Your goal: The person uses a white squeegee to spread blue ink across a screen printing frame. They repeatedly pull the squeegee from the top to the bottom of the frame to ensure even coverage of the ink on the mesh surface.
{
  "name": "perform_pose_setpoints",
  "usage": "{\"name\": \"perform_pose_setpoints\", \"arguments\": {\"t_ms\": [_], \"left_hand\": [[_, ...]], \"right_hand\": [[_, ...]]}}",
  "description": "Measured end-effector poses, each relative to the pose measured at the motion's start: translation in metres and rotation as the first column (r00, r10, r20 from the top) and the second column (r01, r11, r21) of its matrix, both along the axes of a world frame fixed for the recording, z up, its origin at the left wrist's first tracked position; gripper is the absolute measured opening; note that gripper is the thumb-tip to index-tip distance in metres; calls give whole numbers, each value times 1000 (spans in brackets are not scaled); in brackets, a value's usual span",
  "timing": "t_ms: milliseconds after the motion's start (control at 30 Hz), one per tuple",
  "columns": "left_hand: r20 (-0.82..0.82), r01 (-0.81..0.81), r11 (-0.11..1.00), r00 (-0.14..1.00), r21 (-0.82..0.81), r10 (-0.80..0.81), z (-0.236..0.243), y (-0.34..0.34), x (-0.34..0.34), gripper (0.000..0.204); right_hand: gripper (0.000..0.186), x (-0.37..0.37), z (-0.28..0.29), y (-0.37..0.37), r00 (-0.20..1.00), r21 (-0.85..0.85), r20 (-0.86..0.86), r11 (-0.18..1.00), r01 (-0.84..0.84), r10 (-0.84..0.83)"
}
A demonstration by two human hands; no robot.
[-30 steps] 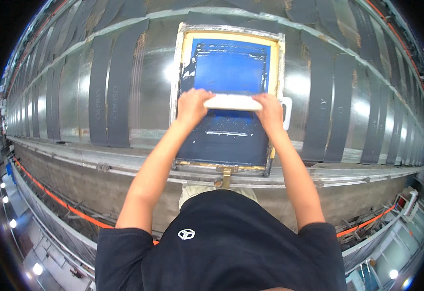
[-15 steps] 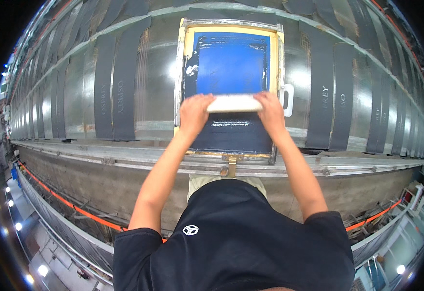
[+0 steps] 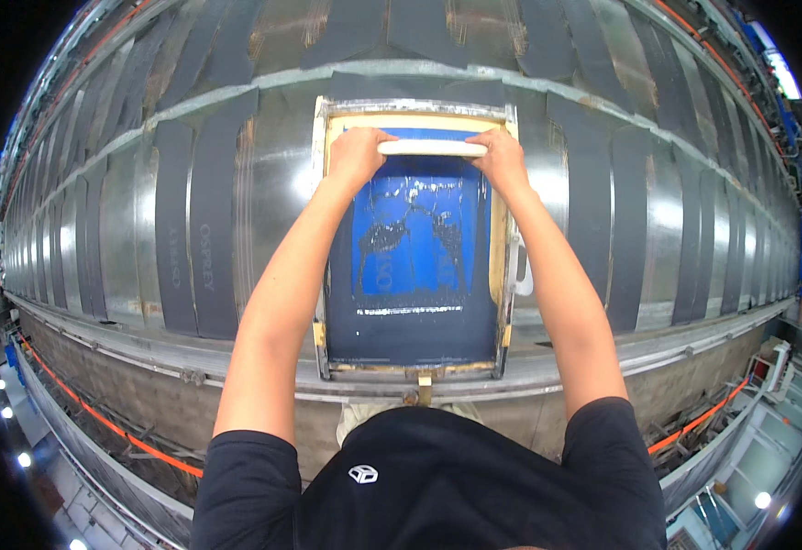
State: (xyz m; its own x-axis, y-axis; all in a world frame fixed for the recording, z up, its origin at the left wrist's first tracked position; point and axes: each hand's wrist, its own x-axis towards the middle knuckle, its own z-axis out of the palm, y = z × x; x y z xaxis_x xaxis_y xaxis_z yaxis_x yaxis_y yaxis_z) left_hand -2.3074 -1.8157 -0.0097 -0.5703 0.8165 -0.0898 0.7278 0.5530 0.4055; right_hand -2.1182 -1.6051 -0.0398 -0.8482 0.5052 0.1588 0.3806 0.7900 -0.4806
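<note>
Both my hands grip a long white squeegee [image 3: 431, 148] by its two ends. My left hand [image 3: 359, 156] is closed round the left end, and my right hand [image 3: 502, 158] round the right end. The squeegee lies across the far part of a screen-printing frame [image 3: 320, 229]. Blue mesh [image 3: 419, 247] shows in the middle of the frame, with dark, broken ink patches and streaks on it. A dark band borders the mesh, and yellowish tape runs along parts of the rim. The squeegee's blade edge is hard to make out.
A long metal-topped printing table [image 3: 272, 183] stretches to both sides, with several dark fabric strips [image 3: 173, 220] laid across it. A metal rail [image 3: 190, 376] runs along its near edge. A white handle [image 3: 521, 266] sticks out at the frame's right side. Orange lines run below the table.
My hands have pushed the squeegee away from me, from the frame's middle to its far end. Broken dark ink patches now show on the blue mesh. My view has shifted.
</note>
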Motion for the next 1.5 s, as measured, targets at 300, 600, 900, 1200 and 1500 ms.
{"name": "perform_pose_setpoints", "arguments": {"t_ms": [300,600,900,1200,1500], "left_hand": [[6,64,994,998,93,-64,-5,-113,114,36],[-36,99,974,995,202,-93,-8,-250,243,46],[26,50,990,998,133,-54,11,-255,257,51],[10,89,958,995,272,-95,1,-301,245,55],[-26,34,981,999,193,-30,15,-478,77,50]], "right_hand": [[37,130,-25,-118,997,-131,67,990,43,-35],[42,259,8,-243,993,-239,-18,964,-119,119],[40,188,-38,-74,862,-580,-124,741,339,-492],[22,137,-8,-81,822,-263,-305,873,412,-480],[23,-31,-23,-304,790,-376,-367,855,356,-491]]}}
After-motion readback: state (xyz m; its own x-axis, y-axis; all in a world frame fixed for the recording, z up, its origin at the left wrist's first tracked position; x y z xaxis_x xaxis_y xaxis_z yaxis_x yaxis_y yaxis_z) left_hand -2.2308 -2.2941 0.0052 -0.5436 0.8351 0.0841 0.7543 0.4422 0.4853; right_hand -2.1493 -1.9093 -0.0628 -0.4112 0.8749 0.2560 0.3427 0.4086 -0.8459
